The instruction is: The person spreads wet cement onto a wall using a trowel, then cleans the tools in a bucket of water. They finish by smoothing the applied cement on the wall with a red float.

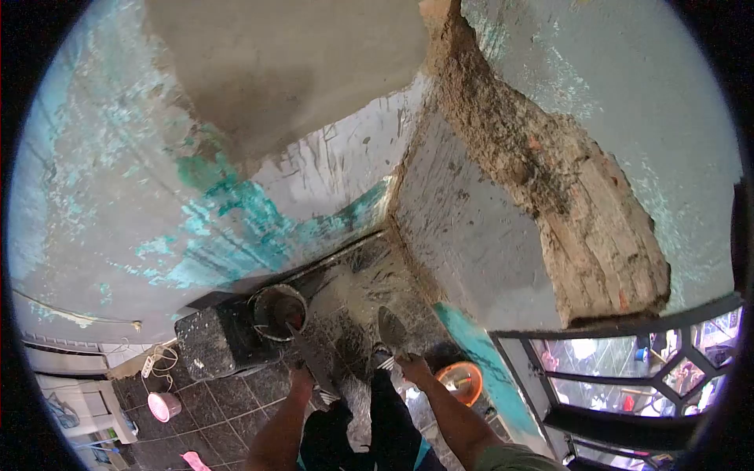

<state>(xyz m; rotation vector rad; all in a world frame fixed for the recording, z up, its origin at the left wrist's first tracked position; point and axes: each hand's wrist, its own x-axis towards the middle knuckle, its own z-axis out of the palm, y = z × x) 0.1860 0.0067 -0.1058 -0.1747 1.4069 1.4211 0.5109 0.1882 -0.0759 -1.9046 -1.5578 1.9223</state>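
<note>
My left hand [301, 377] is closed at the lower end of a long flat tool [314, 361], whose blade reaches up toward the rim of a bucket [280, 312]. The bucket stands beside a black, plaster-spattered box [206, 343]. My right hand [411, 367] is wrapped round the handle of a trowel [390, 327], its grey blade pointing up, over the dirty floor. The bucket's contents are dark and hard to make out.
An orange basin [459, 383] sits to the right by the wall. At the left are a pink pail [164, 406], a power strip [148, 366] with cable and a pink cloth [194, 461]. Ahead, the right wall has an exposed rough strip [581, 212]. A metal grille [620, 377] stands at the right.
</note>
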